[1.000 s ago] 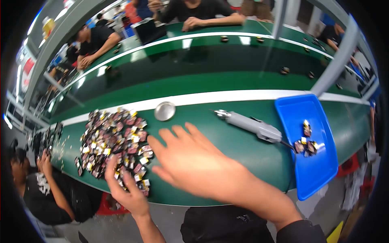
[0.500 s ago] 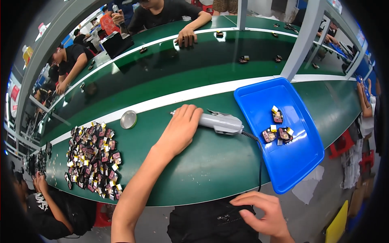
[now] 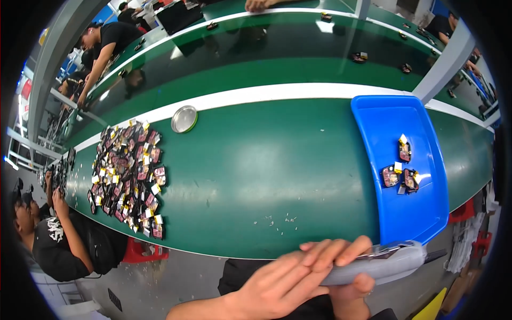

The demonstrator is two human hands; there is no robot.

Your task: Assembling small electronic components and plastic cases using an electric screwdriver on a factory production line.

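L hand (image 3: pixel 272 285) & R hand (image 3: pixel 349 300) fingers snug round grey elec. driver (image 3: pixel 386 265), nr blue tray (image 3: pixel 413 216)

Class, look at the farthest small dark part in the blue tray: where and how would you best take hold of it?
Probably pinch the farthest part by its left and right edges, from above: the blue tray has raised sides, and the yellow-and-white tab sticks out at the far end, away from that grip.
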